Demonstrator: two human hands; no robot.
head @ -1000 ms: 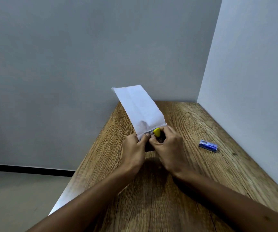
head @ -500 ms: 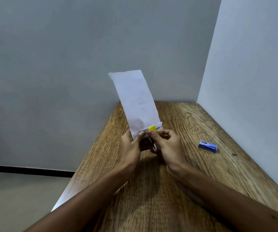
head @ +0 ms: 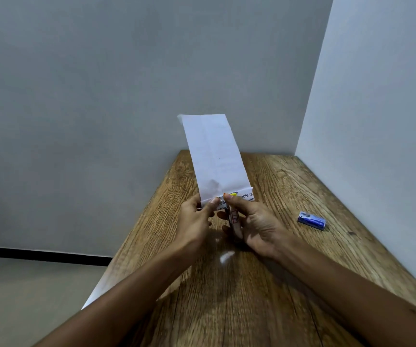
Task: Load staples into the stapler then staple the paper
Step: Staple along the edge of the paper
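**Folded sheet meeting stapler above wooden table**

A person's left hand [head: 194,216] is pinching the lower edge of a folded white paper [head: 215,156], which is standing tilted above the wooden table [head: 264,284]. The right hand [head: 257,221] is gripping a small stapler [head: 234,219], its yellow tip touching the paper's printed bottom strip. A blue staple box [head: 311,220] is lying well apart to the right.

stapler [head: 234,219] mostly behind fingers
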